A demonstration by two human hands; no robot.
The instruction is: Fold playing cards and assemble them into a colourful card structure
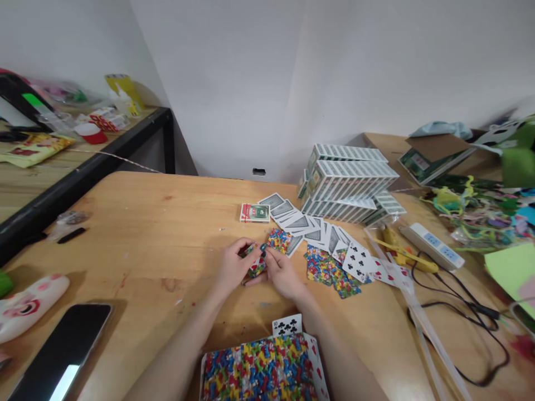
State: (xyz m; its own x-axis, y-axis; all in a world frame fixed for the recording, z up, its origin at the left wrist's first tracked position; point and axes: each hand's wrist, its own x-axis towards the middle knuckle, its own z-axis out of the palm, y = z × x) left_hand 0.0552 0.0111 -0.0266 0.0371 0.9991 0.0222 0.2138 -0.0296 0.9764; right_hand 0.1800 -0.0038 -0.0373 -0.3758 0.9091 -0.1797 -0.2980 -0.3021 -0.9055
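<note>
Both hands meet above the middle of the wooden table. My left hand (pixel 237 262) is closed around a playing card with a multicoloured pattern (pixel 256 269); a little red and white shows on it. My right hand (pixel 281 273) pinches at the same card's upper edge, its thumb and fingertips touching the left ones. The fingers cover much of the card. Just beyond lies another multicoloured card (pixel 279 239). Close to my forearms, a panel of joined multicoloured cards (pixel 259 367) has a ten of clubs (pixel 287 325) sticking out from its far edge.
A fan of grey-backed cards (pixel 311 231) spreads to the right, near a card box (pixel 254 213). Striped cartons (pixel 351 178) are stacked behind. A yellow glue gun (pixel 405 256), power strip (pixel 437 245) and cables lie right; a phone (pixel 62 351) lies left.
</note>
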